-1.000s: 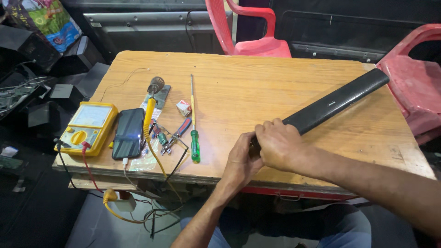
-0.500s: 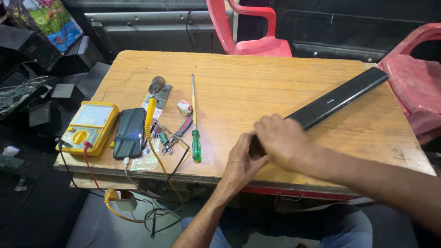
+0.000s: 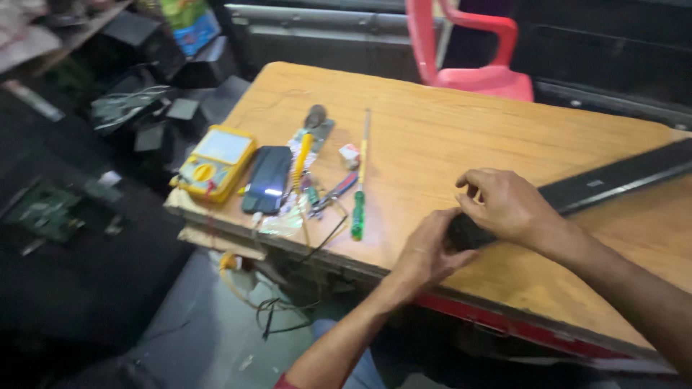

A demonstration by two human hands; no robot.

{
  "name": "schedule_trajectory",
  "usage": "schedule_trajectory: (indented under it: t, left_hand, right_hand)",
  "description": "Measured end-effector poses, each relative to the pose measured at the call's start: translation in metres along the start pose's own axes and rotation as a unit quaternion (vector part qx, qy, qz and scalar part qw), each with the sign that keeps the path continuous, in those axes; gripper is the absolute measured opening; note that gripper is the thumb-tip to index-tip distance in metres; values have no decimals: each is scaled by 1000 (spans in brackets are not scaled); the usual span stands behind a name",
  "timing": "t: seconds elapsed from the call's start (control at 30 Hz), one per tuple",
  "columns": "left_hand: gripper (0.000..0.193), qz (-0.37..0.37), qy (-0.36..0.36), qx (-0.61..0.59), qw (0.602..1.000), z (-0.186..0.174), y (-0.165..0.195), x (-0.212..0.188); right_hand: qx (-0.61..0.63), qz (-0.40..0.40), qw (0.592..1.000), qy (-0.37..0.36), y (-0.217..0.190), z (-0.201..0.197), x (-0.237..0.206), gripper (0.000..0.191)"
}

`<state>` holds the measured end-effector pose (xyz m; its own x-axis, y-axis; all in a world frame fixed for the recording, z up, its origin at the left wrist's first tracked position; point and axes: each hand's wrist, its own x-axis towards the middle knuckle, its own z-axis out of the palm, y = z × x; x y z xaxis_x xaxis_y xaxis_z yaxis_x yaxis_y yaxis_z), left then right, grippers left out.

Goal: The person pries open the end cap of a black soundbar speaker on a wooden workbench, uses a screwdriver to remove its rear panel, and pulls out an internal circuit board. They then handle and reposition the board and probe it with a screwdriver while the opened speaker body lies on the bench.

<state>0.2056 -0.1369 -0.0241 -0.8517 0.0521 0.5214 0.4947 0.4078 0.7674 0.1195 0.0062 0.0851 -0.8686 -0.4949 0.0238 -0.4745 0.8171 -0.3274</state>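
Note:
A long black bar-shaped speaker (image 3: 613, 181) lies slanted across the right side of the wooden table (image 3: 447, 130). My left hand (image 3: 431, 248) cups its near end from below. My right hand (image 3: 506, 205) lies over the same end from above, fingers curled around it. The end itself is mostly hidden between the two hands.
Left of my hands lie a green-handled screwdriver (image 3: 358, 194), a yellow multimeter (image 3: 213, 161), a dark phone (image 3: 267, 179), small pliers and a yellow-handled tool. Wires hang off the front edge. A red plastic chair (image 3: 476, 57) stands behind the table. Dark electronic parts are piled at the left.
The view has swung to the right and nearer. Both hands stay at the bar's near end; my right hand has shifted a little and its fingers curl more around it.

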Motion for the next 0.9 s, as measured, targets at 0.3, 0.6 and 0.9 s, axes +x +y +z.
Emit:
schedule_trajectory:
  t: [0.3, 0.6, 0.9]
  left_hand:
    - [48, -121, -54, -91, 987, 9, 11, -9]
    - [53, -57, 1, -80, 995, 56, 36, -25]
    - [75, -28, -12, -71, 997, 62, 80, -27]
  right_hand:
    - [18, -44, 999, -4, -90, 93, 106, 53]
    - [151, 73, 985, -44, -110, 123, 118, 32]
    - [142, 117, 981, 56, -100, 146, 115, 27]
